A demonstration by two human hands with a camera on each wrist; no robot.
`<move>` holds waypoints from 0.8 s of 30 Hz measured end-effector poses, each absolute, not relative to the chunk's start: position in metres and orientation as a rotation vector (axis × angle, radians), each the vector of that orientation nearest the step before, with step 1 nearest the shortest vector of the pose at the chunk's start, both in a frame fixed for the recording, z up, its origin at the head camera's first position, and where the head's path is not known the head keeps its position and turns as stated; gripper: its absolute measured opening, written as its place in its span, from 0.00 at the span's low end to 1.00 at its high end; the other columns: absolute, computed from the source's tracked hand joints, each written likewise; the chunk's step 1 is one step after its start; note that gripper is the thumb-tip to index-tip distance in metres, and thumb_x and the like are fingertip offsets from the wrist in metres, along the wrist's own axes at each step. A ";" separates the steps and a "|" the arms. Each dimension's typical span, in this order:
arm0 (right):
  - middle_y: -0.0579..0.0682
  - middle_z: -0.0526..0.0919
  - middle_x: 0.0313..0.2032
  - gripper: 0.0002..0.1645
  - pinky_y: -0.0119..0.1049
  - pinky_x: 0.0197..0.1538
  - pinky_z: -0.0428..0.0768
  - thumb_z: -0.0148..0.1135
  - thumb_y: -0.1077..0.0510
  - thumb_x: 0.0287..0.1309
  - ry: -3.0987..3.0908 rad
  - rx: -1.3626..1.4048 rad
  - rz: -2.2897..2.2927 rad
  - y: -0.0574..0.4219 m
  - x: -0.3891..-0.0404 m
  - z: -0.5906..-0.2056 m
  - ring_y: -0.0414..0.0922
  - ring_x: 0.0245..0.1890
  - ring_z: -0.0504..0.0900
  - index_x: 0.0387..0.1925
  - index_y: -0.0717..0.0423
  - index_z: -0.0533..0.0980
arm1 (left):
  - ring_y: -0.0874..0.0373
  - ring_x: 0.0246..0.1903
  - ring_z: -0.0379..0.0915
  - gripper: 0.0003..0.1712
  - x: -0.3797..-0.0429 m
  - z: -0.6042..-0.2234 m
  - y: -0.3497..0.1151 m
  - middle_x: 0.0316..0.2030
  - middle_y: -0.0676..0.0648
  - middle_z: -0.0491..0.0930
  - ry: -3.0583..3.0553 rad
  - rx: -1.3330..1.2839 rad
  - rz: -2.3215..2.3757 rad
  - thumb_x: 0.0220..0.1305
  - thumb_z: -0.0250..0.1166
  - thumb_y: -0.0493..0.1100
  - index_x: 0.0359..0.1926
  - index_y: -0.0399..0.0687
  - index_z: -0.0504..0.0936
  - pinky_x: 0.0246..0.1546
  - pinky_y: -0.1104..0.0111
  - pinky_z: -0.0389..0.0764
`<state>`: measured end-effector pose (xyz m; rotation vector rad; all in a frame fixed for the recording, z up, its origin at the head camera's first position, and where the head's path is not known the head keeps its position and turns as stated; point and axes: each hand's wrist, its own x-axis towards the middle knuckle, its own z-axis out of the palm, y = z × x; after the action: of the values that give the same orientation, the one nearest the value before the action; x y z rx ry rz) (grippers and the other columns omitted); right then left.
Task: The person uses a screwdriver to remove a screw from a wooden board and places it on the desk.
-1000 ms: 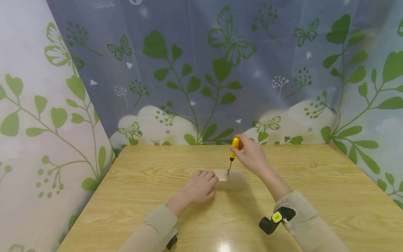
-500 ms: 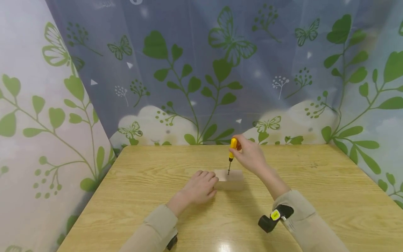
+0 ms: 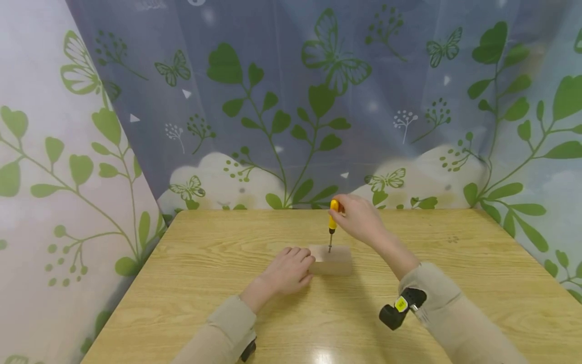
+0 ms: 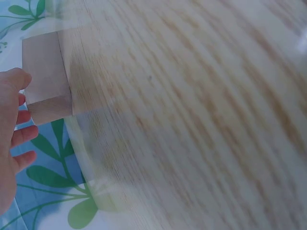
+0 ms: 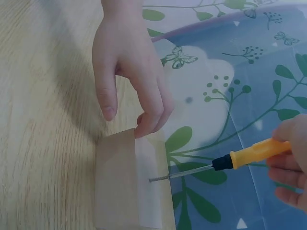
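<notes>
A pale wooden block [image 3: 334,267] lies on the table in the head view. My left hand [image 3: 291,269] grips its left end, with fingertips over the top and the thumb at the near side. A screw [image 5: 158,179] stands up from the block's top face, its lower end at the wood. My right hand [image 3: 361,221] pinches the yellow handle of a screwdriver [image 3: 333,217] from above and to the right. The screwdriver is nearly upright, its black collar below the handle and its thin shaft meeting the screw head. In the left wrist view the block [image 4: 47,69] shows beside my fingers.
The wood-grain table [image 3: 218,232] spreads around the block. Behind it hangs a blue cloth [image 3: 273,101] printed with green leaves and butterflies. A similar pale cloth [image 3: 54,151] borders the left side. A black wrist camera [image 3: 394,313] juts from the right sleeve.
The top of the screwdriver has swung slightly left, making it more upright over the screw. My right wrist has turned a little with it. My left hand and the block stay in place.
</notes>
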<state>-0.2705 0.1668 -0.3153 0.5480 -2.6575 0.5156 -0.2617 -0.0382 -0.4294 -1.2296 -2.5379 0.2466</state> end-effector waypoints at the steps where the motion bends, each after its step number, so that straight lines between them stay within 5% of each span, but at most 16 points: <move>1: 0.50 0.80 0.31 0.16 0.37 0.31 0.75 0.60 0.56 0.58 -2.661 0.544 0.513 0.166 -0.270 -0.315 0.44 0.27 0.76 0.44 0.62 0.75 | 0.56 0.48 0.68 0.17 -0.262 -0.429 -0.038 0.49 0.51 0.71 -2.540 -1.230 0.247 0.66 0.53 0.55 0.49 0.51 0.71 0.50 0.64 0.69; 8: 0.50 0.81 0.27 0.16 0.36 0.25 0.74 0.64 0.57 0.54 -2.552 0.623 0.306 0.163 -0.271 -0.316 0.42 0.18 0.75 0.43 0.62 0.75 | 0.56 0.48 0.68 0.18 -0.262 -0.431 -0.039 0.50 0.51 0.70 -2.549 -1.233 0.231 0.65 0.53 0.54 0.50 0.51 0.71 0.50 0.64 0.69; 18: 0.50 0.82 0.26 0.09 0.42 0.31 0.74 0.65 0.58 0.52 -2.429 0.742 0.129 0.169 -0.273 -0.304 0.44 0.23 0.79 0.34 0.60 0.81 | 0.56 0.48 0.68 0.17 -0.262 -0.430 -0.040 0.50 0.50 0.70 -2.543 -1.240 0.204 0.65 0.54 0.54 0.49 0.51 0.71 0.50 0.64 0.70; 24: 0.50 0.83 0.27 0.11 0.48 0.40 0.73 0.64 0.59 0.53 -2.495 0.705 0.193 0.170 -0.270 -0.302 0.46 0.25 0.80 0.38 0.61 0.78 | 0.56 0.49 0.68 0.18 -0.261 -0.428 -0.041 0.50 0.50 0.70 -2.532 -1.247 0.202 0.65 0.54 0.53 0.50 0.50 0.71 0.49 0.64 0.70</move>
<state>-0.2695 0.1695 -0.3019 0.7052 -2.4947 0.1931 -0.2611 -0.0406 -0.4283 -1.2472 -2.5315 0.2017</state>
